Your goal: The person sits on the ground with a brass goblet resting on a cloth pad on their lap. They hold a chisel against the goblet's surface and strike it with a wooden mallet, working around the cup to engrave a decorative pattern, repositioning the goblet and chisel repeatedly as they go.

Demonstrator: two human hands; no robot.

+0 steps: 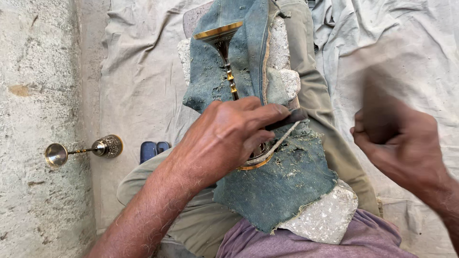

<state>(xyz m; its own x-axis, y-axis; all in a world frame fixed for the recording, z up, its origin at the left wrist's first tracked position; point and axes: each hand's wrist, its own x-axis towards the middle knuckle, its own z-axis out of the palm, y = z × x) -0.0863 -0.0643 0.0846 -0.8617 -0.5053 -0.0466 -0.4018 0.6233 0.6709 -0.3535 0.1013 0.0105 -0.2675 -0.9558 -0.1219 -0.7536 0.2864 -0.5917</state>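
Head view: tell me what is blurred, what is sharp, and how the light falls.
Head view: the right hand is smeared by motion blur, so its grip is unreadable; the left hand, the brass goblet under it and the denim cloth are sharp; daylight is soft and even, with a mild glint on the second goblet lying at left.

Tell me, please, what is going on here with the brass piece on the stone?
A seated person has a stone block on their lap, covered with frayed blue denim. A brass goblet-like piece lies on the denim. The left hand presses on its base end and steadies a thin tool against it. The right hand is raised beside it, blurred in motion; what it holds cannot be made out. A second, similar brass piece lies to the side at the edge of the pale ground cloth.
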